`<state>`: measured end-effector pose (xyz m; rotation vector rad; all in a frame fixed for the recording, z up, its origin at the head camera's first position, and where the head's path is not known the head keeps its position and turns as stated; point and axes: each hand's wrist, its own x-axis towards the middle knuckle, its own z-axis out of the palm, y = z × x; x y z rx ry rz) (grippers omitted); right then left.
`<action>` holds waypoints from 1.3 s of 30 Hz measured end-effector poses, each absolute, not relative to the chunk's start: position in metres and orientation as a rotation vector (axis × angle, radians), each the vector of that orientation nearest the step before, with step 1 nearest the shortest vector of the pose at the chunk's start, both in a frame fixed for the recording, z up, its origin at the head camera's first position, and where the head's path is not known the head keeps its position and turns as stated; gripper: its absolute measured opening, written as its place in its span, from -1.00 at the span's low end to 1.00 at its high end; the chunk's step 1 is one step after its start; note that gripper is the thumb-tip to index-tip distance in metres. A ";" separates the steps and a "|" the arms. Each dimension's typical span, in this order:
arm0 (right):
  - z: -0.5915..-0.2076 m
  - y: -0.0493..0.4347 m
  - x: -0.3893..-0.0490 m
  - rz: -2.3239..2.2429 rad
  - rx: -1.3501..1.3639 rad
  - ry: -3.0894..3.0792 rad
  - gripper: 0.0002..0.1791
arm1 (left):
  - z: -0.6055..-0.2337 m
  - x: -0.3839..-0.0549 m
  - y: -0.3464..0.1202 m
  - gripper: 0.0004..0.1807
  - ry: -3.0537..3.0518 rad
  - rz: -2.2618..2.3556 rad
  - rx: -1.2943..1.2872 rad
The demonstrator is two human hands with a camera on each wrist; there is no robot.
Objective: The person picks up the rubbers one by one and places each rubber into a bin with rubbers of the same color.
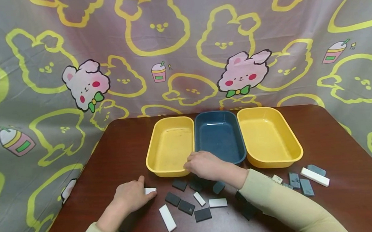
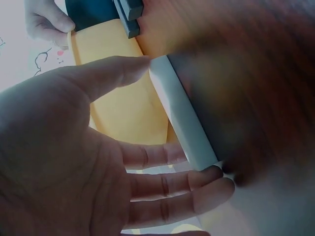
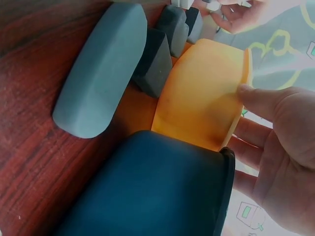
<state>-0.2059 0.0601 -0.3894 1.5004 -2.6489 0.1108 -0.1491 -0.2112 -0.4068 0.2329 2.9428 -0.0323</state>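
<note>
My left hand [image 1: 128, 197] is at the left of the table, holding a white block [image 1: 150, 191]. Its thumb is on one end of the block and its fingertips are at the other, as the left wrist view shows. My right hand [image 1: 205, 164] is at the front right corner of the left yellow bin [image 1: 150, 157], beside the blue bin [image 1: 219, 137]. In the right wrist view its thumb [image 3: 258, 98] overlaps the yellow rim. The other fingertips are hidden behind the bin walls, and I cannot tell whether they hold anything.
Another yellow bin [image 1: 267, 136] stands right of the blue one. Several dark blocks [image 1: 186, 207] and white blocks [image 1: 167, 218] lie in front of the bins. More blocks, including a long white one [image 1: 315, 176], are at the right. A patterned cloth [image 1: 182, 59] hangs behind the table.
</note>
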 end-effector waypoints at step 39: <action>-0.393 0.059 -0.205 0.125 1.474 -2.666 -0.90 | -0.367 -0.196 -0.244 -0.24 3.221 0.200 0.299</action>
